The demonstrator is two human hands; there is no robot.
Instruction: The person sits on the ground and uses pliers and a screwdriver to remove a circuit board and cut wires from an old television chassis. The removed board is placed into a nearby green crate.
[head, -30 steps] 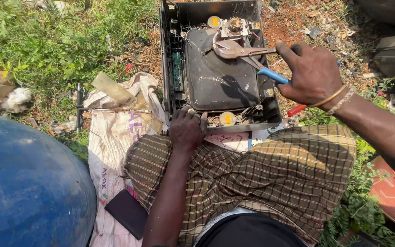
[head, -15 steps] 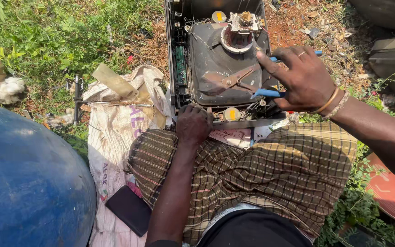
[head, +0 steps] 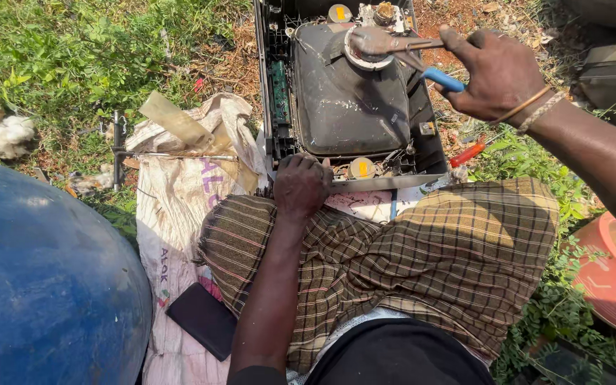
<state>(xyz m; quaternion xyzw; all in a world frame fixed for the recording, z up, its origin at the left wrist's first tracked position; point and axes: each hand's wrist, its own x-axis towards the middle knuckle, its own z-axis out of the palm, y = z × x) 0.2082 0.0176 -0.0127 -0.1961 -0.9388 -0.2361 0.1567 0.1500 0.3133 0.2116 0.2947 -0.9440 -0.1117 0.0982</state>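
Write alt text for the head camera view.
A seated person's right hand holds blue-handled pliers at the neck of a dark picture tube inside an opened television casing, while the left hand grips the casing's near edge. A checked cloth covers the lap; grass lies alongside.

Outdoors in bright sun, green grass (head: 73, 57) at upper left; reddish bare soil (head: 458, 18), a pale woven sack (head: 172, 207) spread on the ground; blue barrel (head: 37, 285) close by
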